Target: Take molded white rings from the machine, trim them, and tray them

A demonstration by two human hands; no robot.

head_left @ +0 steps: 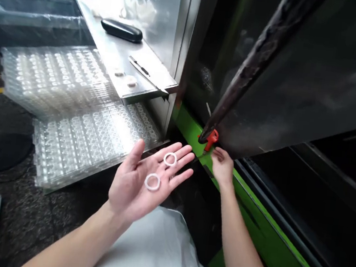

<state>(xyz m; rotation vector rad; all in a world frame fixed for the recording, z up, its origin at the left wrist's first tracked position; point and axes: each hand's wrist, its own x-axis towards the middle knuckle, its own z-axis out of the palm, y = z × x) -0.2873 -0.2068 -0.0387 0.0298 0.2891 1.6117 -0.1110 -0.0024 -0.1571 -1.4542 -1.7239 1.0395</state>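
Two white rings (152, 182) lie loose on the open left hand (135, 180).
Its fingers (181, 158) spread flat, so a tilt could drop the rings onto the clear blister trays (95, 140); the right hand (222, 167) curls below a red handle (211, 140), grip unclear.

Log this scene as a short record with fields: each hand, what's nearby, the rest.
Left hand: open, palm up, two white rings lying on it
Right hand: holding nothing visible, just below a red plastic handle on a dark rod
Nearby: stacked clear plastic trays of white rings, left of the hands
Shelf: stainless steel shelf bearing a black glasses case, a utility knife and two small white pieces
Machine: green rail running beneath the right arm
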